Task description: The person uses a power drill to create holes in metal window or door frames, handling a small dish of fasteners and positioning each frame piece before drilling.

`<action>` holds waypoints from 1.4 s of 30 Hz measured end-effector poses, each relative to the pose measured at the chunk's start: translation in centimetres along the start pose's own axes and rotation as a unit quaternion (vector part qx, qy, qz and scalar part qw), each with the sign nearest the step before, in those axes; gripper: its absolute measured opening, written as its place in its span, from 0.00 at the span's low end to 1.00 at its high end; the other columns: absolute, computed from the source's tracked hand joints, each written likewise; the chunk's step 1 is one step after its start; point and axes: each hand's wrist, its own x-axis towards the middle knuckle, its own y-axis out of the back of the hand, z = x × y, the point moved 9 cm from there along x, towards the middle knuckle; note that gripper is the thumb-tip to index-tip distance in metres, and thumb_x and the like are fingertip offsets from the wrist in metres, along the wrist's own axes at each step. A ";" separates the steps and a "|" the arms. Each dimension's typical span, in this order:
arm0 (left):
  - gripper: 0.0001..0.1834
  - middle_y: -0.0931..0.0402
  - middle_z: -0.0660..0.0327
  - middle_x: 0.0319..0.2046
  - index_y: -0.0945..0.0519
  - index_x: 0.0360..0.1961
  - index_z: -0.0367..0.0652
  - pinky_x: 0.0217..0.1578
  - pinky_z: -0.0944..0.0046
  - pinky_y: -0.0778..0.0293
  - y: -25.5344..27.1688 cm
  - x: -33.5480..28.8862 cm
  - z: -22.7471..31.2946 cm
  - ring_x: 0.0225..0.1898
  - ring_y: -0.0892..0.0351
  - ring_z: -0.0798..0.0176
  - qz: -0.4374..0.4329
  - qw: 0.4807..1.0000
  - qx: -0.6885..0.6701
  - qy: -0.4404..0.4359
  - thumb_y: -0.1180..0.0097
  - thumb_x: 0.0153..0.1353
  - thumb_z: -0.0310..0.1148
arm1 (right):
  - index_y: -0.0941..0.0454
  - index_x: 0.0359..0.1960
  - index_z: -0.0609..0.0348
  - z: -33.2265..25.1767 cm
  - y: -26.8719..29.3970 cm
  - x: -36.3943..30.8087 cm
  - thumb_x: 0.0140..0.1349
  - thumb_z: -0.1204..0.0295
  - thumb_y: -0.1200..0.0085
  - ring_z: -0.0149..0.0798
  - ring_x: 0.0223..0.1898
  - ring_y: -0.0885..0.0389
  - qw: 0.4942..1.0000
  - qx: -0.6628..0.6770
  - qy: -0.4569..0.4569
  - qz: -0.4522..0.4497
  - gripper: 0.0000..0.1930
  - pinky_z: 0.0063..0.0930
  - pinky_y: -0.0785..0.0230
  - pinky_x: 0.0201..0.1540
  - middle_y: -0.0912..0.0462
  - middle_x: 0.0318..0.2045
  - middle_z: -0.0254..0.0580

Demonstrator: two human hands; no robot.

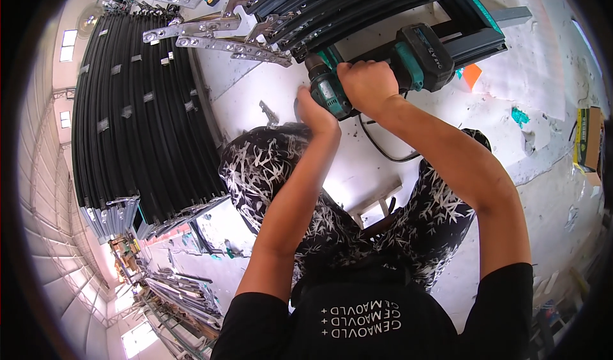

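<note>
A teal and black cordless drill (330, 95) lies sideways in front of me, its chuck pointing toward a stack of dark window-frame profiles (345, 6). My right hand (369, 85) is closed around its handle, with the black battery (429, 57) out to the right. Against the left side of the drill body rests my left hand (314, 109), apparently steadying it; most of its fingers are hidden behind the tool. Silver metal hinge arms (220, 39) stick out leftward from the profiles, close to the chuck.
A tall bundle of black profiles (143, 114) stands at the left. A dark cable or strap (383, 152) loops below the drill. Orange scrap (471, 76) and teal scrap (520, 117) lie on the pale floor. At the far right is a cardboard box (590, 143).
</note>
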 end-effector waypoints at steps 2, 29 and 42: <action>0.22 0.24 0.59 0.29 0.27 0.35 0.39 0.33 0.61 0.24 -0.2 0.1 0.0 0.29 0.22 0.60 -0.005 1.000 -0.003 0.003 0.57 0.60 0.50 | 0.26 0.36 0.56 0.0 0.1 0.1 0.51 0.71 0.46 0.38 0.25 0.18 1.000 0.002 -0.002 -0.006 0.10 0.31 0.28 0.26 0.19 0.24 0.38; 0.21 0.21 0.59 0.29 0.25 0.35 0.44 0.32 0.62 0.24 -0.1 2.1 -0.2 0.28 0.21 0.61 -0.033 0.997 -0.032 0.055 0.62 0.63 0.50 | 0.23 0.31 0.55 -1.0 0.1 1.9 0.52 0.72 0.46 0.38 0.28 0.17 1.000 0.011 -0.009 0.001 0.04 0.29 0.27 0.26 0.18 0.24 0.38; 0.28 0.29 0.65 0.21 0.22 0.40 0.37 0.14 0.69 0.42 0.5 9.3 12.9 0.15 0.39 0.71 -0.033 0.929 0.350 -0.115 0.33 0.48 0.50 | 0.26 0.37 0.58 -1.7 -0.6 2.3 0.51 0.74 0.45 0.43 0.30 0.15 0.991 0.103 -0.035 -0.077 0.10 0.32 0.25 0.27 0.16 0.28 0.43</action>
